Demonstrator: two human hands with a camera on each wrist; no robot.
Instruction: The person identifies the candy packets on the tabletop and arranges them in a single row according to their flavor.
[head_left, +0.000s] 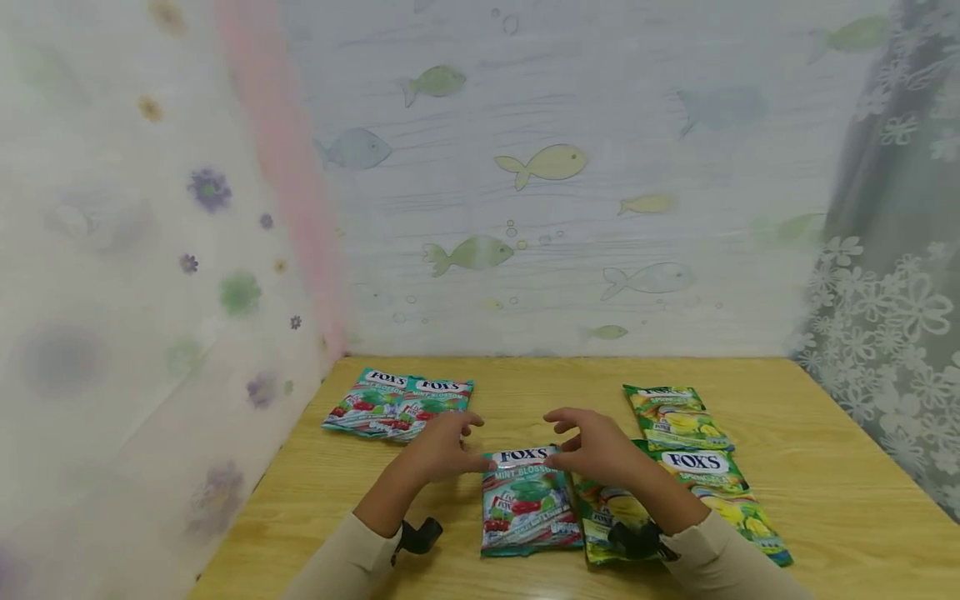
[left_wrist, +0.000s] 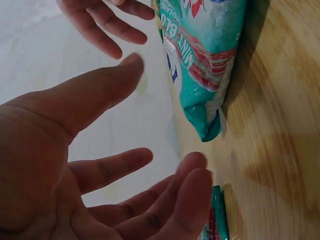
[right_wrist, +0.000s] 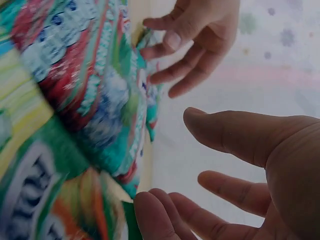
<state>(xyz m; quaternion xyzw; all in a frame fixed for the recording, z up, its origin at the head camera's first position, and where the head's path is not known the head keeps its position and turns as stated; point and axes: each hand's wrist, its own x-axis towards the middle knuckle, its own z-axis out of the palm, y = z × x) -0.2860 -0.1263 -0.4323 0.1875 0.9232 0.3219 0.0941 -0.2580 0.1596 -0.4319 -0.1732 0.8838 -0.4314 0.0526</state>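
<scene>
Each grip wide, left hand (head_left: 444,446) and right hand (head_left: 600,451) would do best pinching the nearest mint bag (head_left: 529,505) evenly by opposite edges.

From the head, we look forward and down over the table (head_left: 540,379), far enough back to take in its far edge, both far corners and the fish-printed backdrop (head_left: 465,192). From the left wrist, we look very close past the left hand (head_left: 441,450), low over the table towards its far edge; the picture lies on its side, tabletop at the right. From the right wrist, we sit just as near the right hand (head_left: 603,450), rolled the opposite way and facing the far left corner; with the head view it shares the flowered side panel (head_left: 135,292). All three views share both hands and the nearest mint packet (head_left: 528,508).
</scene>
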